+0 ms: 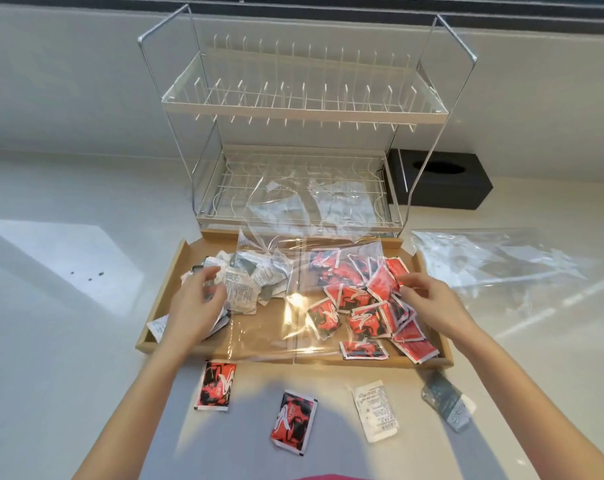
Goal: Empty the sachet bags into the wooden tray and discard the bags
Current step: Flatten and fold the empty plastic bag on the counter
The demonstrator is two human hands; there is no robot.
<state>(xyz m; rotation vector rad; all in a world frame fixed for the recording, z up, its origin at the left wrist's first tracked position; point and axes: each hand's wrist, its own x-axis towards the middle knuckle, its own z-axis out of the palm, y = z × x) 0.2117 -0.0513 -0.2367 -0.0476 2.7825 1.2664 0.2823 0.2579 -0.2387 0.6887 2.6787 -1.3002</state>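
The wooden tray (162,306) lies on the counter in front of me. White and grey sachets (245,282) are piled in its left half and red sachets (359,306) in its right half. A clear plastic bag (293,327) lies flat across the tray, partly over both piles. My left hand (193,306) hovers over the white sachets with fingers spread and nothing gripped. My right hand (428,299) reaches to the right edge of the red pile, fingers loosely apart and fingertips touching the sachets.
Loose on the counter before the tray are two red sachets (216,386) (293,422), a white sachet (375,410) and a grey sachet (447,400). An empty clear bag (501,271) lies to the right. A two-tier dish rack (304,109) stands behind, beside a black tissue box (442,178).
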